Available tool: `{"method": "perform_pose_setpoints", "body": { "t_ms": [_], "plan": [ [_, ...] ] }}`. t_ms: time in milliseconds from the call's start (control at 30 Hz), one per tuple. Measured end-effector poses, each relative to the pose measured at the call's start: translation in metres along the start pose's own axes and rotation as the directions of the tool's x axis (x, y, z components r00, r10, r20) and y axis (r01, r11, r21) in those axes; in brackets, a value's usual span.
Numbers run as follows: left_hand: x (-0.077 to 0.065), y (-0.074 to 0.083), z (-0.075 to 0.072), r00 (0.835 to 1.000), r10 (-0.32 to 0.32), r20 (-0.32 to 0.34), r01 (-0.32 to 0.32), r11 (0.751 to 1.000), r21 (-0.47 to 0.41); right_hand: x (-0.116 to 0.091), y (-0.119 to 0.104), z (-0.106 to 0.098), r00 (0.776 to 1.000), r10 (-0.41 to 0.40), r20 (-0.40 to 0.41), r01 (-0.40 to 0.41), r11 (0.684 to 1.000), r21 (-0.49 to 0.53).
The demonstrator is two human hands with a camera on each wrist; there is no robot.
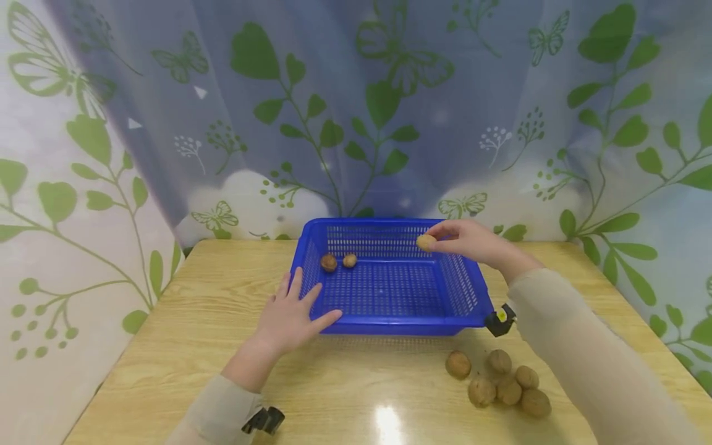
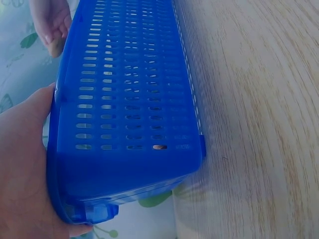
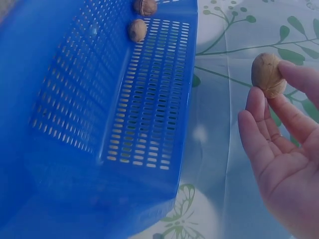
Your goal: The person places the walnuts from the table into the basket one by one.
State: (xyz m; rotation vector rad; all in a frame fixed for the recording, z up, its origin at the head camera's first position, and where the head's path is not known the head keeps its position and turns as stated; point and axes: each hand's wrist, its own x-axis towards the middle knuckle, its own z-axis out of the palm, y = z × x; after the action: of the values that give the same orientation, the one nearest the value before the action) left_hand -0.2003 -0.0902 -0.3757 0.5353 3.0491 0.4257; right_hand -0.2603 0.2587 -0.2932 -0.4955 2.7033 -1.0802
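Note:
A walnut [image 1: 426, 242] is pinched between the thumb and fingers of my right hand [image 1: 470, 241], above the back right part of a blue plastic basket [image 1: 384, 322]. The right wrist view shows this walnut [image 3: 268, 75] whole, at the fingertips of the right hand [image 3: 289, 164]. Two walnuts lie inside the basket at its back left, a darker walnut [image 1: 329, 262] and a smaller pale walnut [image 1: 349, 261]. My left hand [image 1: 288, 318] rests with spread fingers on the basket's front left corner. In the left wrist view the left hand [image 2: 25, 164] lies along the rim.
Several loose walnuts [image 1: 508, 390] lie on the wooden table [image 1: 345, 395] in front of the basket's right end, beside the right forearm. A patterned curtain [image 1: 356, 123] hangs right behind the basket. Each wrist carries a small black camera [image 1: 500, 320].

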Motion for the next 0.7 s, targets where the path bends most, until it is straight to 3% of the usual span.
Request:
{"method": "perform_pose_setpoints", "body": {
  "t_ms": [167, 467, 700],
  "plan": [
    [0.000, -0.002, 0.002, 1.000, -0.002, 0.002, 0.002, 1.000, 0.007, 0.016, -0.005, 0.002, 1.000, 0.026, 0.011, -0.025, 0.998, -0.051],
    [-0.002, -0.006, 0.001, 1.000, -0.010, -0.022, 0.010, 1.000, 0.002, 0.049, -0.015, 0.003, 0.999, -0.004, 0.034, 0.003, 1.000, 0.009],
    [0.001, -0.004, 0.002, 1.000, 0.003, -0.012, -0.003, 1.000, 0.010, 0.067, -0.006, 0.012, 0.999, -0.007, 0.038, 0.006, 0.999, 0.037]
  ]
}}
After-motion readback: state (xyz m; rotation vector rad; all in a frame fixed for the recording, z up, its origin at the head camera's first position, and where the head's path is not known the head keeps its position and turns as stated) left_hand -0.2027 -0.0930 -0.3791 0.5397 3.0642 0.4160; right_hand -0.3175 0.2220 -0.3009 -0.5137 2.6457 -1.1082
